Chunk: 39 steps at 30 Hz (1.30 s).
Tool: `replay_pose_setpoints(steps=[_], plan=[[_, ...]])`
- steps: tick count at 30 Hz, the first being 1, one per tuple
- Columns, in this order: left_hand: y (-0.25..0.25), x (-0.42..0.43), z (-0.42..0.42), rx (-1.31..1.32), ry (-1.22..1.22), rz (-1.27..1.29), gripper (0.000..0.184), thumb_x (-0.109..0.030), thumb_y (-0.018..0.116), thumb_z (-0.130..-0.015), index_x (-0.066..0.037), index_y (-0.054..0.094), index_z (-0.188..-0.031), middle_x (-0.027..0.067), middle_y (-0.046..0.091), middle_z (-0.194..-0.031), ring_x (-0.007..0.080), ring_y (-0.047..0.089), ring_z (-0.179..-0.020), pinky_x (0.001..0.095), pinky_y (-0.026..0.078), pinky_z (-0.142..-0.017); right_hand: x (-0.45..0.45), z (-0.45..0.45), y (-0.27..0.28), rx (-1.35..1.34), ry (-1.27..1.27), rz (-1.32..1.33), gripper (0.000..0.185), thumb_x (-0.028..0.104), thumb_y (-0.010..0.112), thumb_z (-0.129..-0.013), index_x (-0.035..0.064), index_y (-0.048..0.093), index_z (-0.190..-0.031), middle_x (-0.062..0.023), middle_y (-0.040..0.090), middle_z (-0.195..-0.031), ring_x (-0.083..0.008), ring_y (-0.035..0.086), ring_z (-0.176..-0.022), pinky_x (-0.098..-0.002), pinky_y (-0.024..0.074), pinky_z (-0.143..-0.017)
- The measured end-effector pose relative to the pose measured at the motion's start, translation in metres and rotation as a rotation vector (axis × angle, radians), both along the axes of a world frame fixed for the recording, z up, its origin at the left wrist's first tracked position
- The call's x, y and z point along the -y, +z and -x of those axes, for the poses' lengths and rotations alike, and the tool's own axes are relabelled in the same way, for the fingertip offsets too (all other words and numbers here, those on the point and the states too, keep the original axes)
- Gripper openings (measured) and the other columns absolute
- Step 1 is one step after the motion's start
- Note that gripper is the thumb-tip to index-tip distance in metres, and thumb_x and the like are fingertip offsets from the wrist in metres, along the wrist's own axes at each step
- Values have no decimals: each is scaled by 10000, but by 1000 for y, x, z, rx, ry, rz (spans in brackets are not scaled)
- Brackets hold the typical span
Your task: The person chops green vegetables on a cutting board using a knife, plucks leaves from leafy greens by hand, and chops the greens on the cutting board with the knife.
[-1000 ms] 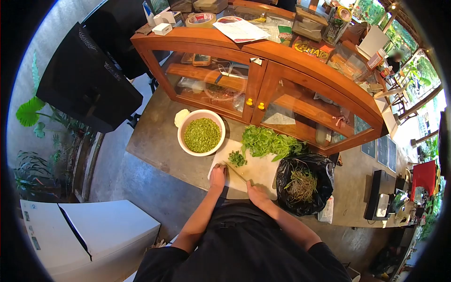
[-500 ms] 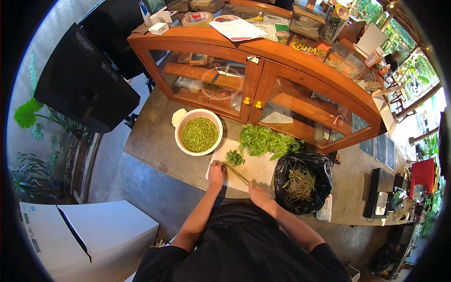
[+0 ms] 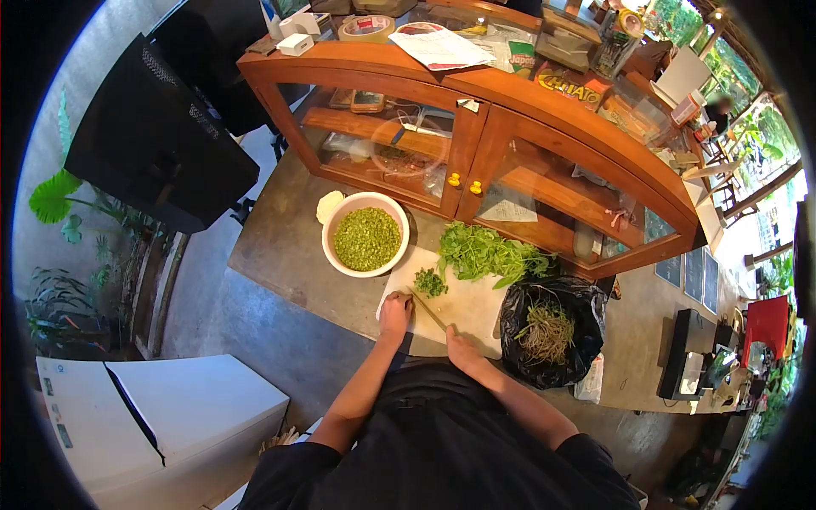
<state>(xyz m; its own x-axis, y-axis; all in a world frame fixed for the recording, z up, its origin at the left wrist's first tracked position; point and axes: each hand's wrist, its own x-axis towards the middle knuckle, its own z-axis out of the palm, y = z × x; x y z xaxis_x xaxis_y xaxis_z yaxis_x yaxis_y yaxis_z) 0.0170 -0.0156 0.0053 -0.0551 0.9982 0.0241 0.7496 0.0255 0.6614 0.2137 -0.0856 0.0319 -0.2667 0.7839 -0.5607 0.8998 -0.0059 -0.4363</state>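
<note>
My right hand (image 3: 465,350) is closed round the handle of a knife (image 3: 431,311), its blade slanting up and left across a pale cutting board (image 3: 478,316). Near the blade's tip, at the board's left edge, my left hand (image 3: 394,315) has its fingers curled together; what they pinch, if anything, is hidden. Just beyond the tip lies a small heap of chopped greens (image 3: 431,282). A bunch of leafy greens (image 3: 486,255) spreads over the board's far edge. Left of the board stands a round pale bowl (image 3: 328,250) filled with small chopped green pieces (image 3: 366,239).
Right of the board, a black plastic bag (image 3: 517,350) holds stringy stems (image 3: 546,333). Behind the board stands a wooden cabinet (image 3: 469,136) with glass doors and yellow knobs. A black speaker (image 3: 157,140) and a white fridge (image 3: 195,408) are to the left.
The view has shifted slightly. The knife blade points a little more steeply away from me, and my right hand has moved slightly left over the board. My left hand stays at the board's left edge.
</note>
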Motion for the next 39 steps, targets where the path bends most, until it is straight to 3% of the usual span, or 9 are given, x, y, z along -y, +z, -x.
replay_pose_setpoints(steps=[10,29,33,39], plan=[[-4,0,0,33,-4,-12,124,-79,680,-781,-41,721,-892,153,638,-937,346,626,-860,416,522,-776,18,-20,2,51,57,-111,256,86,370,-927,-6,427,-1159,-272,660,-889,-432,655,-825,-509,521,-728],[0,-2,1,-39,-3,5,136,-120,661,-797,-59,713,-906,174,652,-924,353,633,-849,425,532,-755,12,-14,12,99,96,-135,249,73,387,-918,-2,446,-1149,-246,668,-854,-410,668,-831,-494,530,-721],[-1,-5,-2,-155,-48,50,138,-140,646,-795,-53,695,-891,161,650,-898,339,619,-881,419,533,-779,15,-15,-4,112,75,-221,203,71,404,-908,18,457,-1097,-230,672,-814,-398,678,-775,-492,540,-674],[-3,-6,0,-130,-68,32,123,-135,638,-792,-46,680,-866,158,652,-892,341,618,-883,432,531,-779,17,-18,-10,114,78,-294,154,80,413,-908,25,456,-1046,-229,671,-799,-395,681,-739,-497,543,-651]])
